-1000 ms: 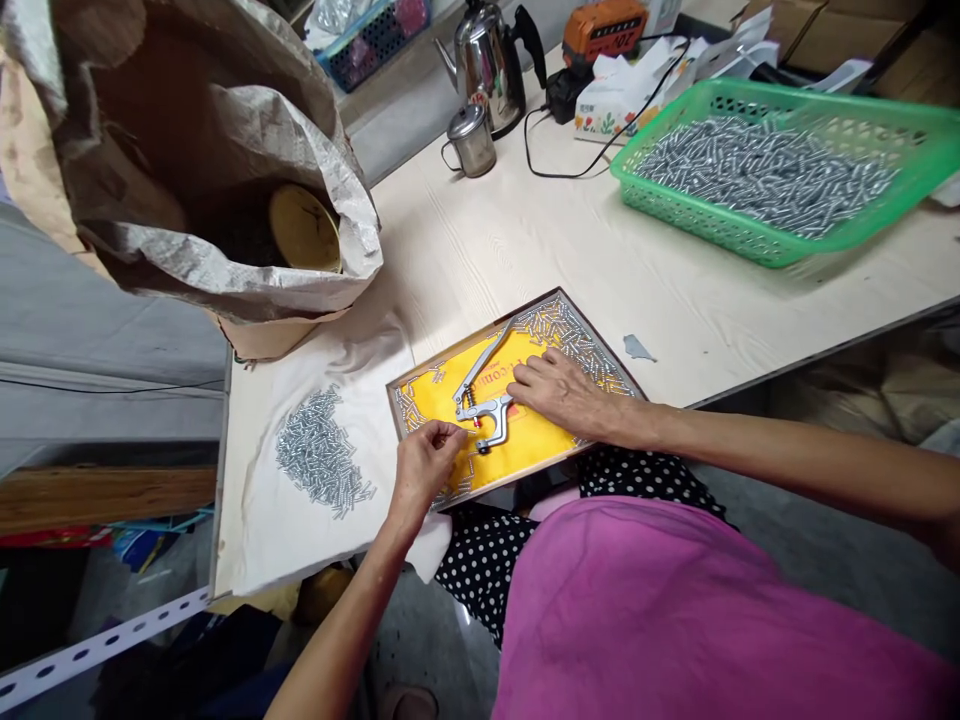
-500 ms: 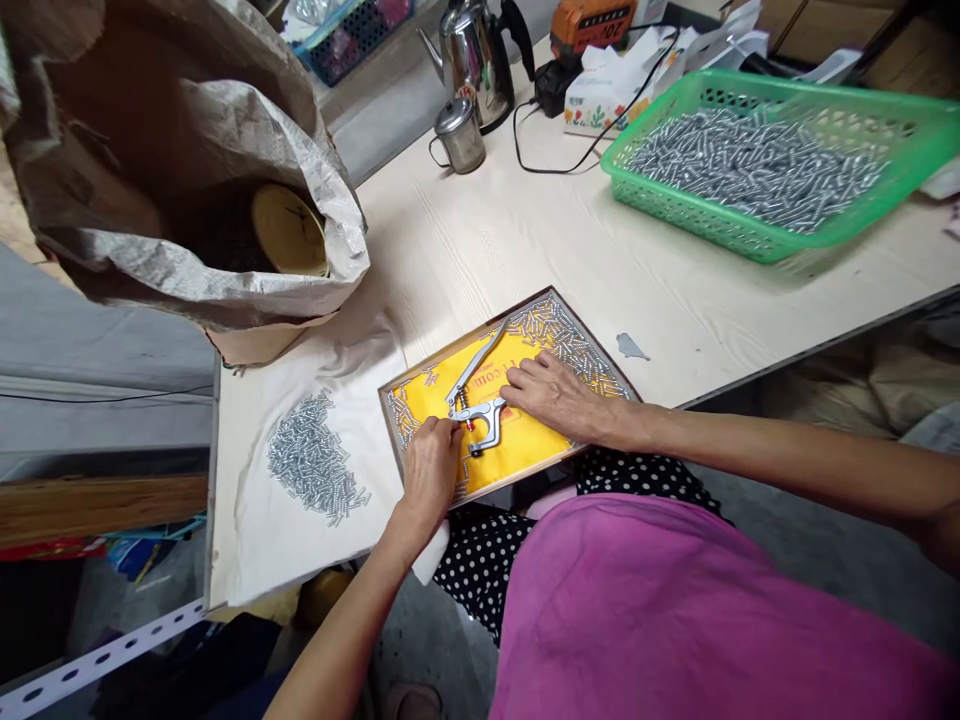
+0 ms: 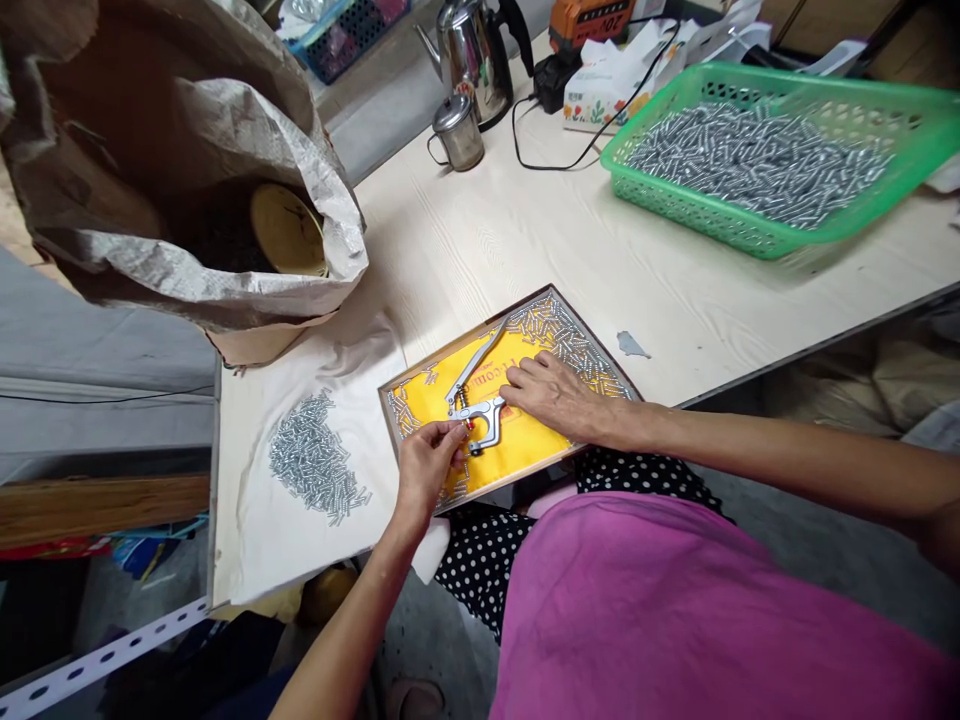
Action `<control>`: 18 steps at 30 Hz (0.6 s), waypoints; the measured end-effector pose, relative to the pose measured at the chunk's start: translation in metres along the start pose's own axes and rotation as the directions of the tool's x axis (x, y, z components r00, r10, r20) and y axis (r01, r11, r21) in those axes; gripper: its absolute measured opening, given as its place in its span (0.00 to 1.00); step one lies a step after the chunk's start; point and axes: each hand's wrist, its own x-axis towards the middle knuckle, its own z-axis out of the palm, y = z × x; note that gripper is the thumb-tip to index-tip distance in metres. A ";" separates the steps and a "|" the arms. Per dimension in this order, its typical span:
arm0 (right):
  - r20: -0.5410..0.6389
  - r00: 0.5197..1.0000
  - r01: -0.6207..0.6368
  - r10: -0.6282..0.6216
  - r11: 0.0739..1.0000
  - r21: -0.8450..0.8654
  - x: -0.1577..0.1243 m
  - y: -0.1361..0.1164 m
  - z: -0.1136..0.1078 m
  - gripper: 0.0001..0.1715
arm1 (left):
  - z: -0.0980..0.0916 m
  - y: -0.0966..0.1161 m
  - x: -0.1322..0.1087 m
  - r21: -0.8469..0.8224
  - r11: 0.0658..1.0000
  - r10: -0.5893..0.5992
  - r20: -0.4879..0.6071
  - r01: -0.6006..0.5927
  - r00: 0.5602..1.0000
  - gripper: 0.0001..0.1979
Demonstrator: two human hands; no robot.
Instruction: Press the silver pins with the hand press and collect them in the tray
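Note:
A shallow tray (image 3: pixel 556 299) with a yellow lining lies at the table's near edge, and small silver metal pieces are heaped along its sides. A silver hand press tool (image 3: pixel 477 390) rests on the yellow lining. My left hand (image 3: pixel 424 466) is pinched at the tool's jaw, and what it holds is too small to name. My right hand (image 3: pixel 553 394) lies flat on the tray beside the tool's head, fingers stretched over the silver pieces.
A pile of silver pieces (image 3: pixel 311 460) lies on a white cloth (image 3: pixel 255 530) left of the tray. A green basket (image 3: pixel 922 110) full of the same pieces stands at the back right. A large paper sack (image 3: pixel 187 180), a kettle (image 3: pixel 476 55) and a small metal cup (image 3: pixel 457 132) stand behind.
My left hand went up to the tool's jaw and has drawn back slightly, still pinched. My right hand has stayed beside the tool. The view shifted a little.

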 end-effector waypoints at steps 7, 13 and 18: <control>0.029 1.000 -0.009 0.009 1.000 -0.003 0.000 -0.001 -0.005 0.13 | 0.008 0.003 -0.003 -0.135 0.985 -0.107 0.001 0.106 0.994 0.26; 0.026 1.000 -0.016 0.016 1.000 0.011 0.001 -0.001 -0.005 0.12 | 0.011 0.003 -0.004 -0.105 0.988 -0.117 -0.037 0.113 0.992 0.26; 0.037 0.999 -0.039 0.037 0.999 0.036 0.002 -0.002 -0.005 0.13 | 0.010 0.002 -0.003 -0.058 0.989 -0.134 -0.008 0.133 0.991 0.25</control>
